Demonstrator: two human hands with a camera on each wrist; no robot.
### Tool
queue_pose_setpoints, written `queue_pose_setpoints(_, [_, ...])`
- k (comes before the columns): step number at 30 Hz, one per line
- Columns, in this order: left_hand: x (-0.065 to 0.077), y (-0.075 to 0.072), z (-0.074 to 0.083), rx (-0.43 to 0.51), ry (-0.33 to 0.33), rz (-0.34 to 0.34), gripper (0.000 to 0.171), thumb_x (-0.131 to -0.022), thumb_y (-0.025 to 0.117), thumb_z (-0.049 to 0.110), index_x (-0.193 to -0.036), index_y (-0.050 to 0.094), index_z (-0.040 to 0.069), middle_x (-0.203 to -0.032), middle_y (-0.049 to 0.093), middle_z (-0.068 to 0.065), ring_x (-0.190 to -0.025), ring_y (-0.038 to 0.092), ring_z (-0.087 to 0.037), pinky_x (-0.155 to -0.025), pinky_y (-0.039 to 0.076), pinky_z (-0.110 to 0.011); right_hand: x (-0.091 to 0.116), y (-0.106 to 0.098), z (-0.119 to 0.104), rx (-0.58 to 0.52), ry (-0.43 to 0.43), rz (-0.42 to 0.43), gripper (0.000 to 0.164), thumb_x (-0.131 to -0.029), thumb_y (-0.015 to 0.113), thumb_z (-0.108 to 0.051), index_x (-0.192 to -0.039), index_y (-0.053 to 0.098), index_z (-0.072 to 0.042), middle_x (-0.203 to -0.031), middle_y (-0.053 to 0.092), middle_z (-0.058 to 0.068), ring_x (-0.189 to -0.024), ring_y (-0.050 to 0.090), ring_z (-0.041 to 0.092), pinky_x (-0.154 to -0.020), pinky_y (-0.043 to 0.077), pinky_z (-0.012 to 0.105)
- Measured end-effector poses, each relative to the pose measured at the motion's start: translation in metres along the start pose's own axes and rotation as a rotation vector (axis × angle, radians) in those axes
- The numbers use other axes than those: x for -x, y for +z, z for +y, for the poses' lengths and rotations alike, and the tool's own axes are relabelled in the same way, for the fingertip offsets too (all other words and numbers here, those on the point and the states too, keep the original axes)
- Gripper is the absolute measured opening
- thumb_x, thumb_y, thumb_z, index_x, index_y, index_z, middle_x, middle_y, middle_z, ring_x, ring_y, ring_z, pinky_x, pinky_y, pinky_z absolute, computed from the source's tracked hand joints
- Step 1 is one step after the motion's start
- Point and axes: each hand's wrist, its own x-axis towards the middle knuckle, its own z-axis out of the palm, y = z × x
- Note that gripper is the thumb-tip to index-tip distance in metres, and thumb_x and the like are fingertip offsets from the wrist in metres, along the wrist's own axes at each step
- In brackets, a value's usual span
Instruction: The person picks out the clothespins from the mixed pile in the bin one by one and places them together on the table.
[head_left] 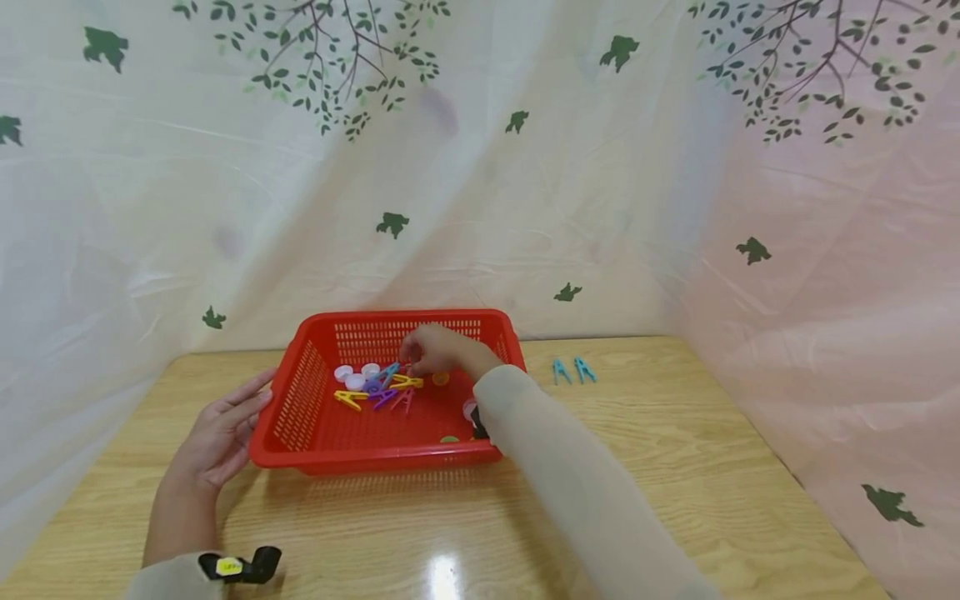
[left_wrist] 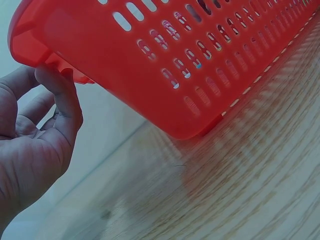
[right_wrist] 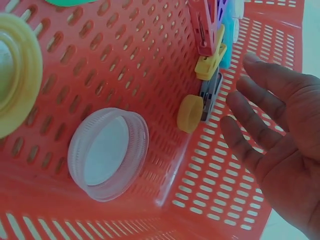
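A red plastic basket [head_left: 390,316] sits on the table. My left hand [head_left: 221,429] grips its left rim with curled fingers, seen close up in the left wrist view. Inside the basket reaches my right hand [head_left: 441,348], its fingers loosely extended beside the clothespins, with nothing between them in the right wrist view. Close to those fingers lie a yellow clothespin [right_wrist: 210,65], a grey clothespin [right_wrist: 212,95], a pink clothespin [right_wrist: 204,27] and a small yellow cap [right_wrist: 190,114]. Several white caps [head_left: 355,382] lie left of a blue clothespin [head_left: 389,373].
Two blue clothespins [head_left: 573,371] lie on the wooden table [head_left: 660,467], right of the basket. A translucent lid [right_wrist: 107,155] and a large yellow lid [right_wrist: 22,75] are in the basket's near right part. Behind stands a leaf-printed curtain [head_left: 480,192].
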Motion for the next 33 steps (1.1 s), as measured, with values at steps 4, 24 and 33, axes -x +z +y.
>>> queue_pose_setpoints(4, [0.0,0.0,-0.001,0.002,0.003,-0.004,0.038,-0.106,0.052,0.004,-0.137,0.068,0.02,-0.122,0.074,-0.002,-0.107,0.073,-0.019,-0.09,0.058,-0.039,0.0,0.002,0.002,-0.061,0.053,-0.051,0.033,-0.089,0.081,-0.017,-0.121,0.072,-0.017,-0.104,0.068,-0.004,-0.095,0.067,0.02,-0.079,0.063,0.032])
queue_pose_setpoints(24, [0.003,-0.002,-0.001,0.009,-0.002,-0.023,0.039,-0.108,0.049,0.004,-0.137,0.068,0.021,-0.124,0.073,-0.002,-0.109,0.072,-0.02,-0.091,0.058,-0.039,-0.005,0.011,0.004,-0.074,0.106,-0.093,0.038,-0.086,0.083,-0.014,-0.121,0.075,-0.025,-0.102,0.069,-0.004,-0.094,0.067,0.018,-0.079,0.062,0.032])
queue_pose_setpoints(33, [0.001,-0.001,-0.001,0.024,-0.01,-0.023,0.038,-0.107,0.049,0.004,-0.133,0.071,0.022,-0.125,0.073,-0.001,-0.11,0.072,-0.02,-0.091,0.058,-0.04,-0.004,0.009,0.007,-0.036,0.05,-0.094,0.038,-0.086,0.083,-0.015,-0.123,0.075,-0.023,-0.102,0.069,-0.003,-0.093,0.066,0.017,-0.078,0.061,0.028])
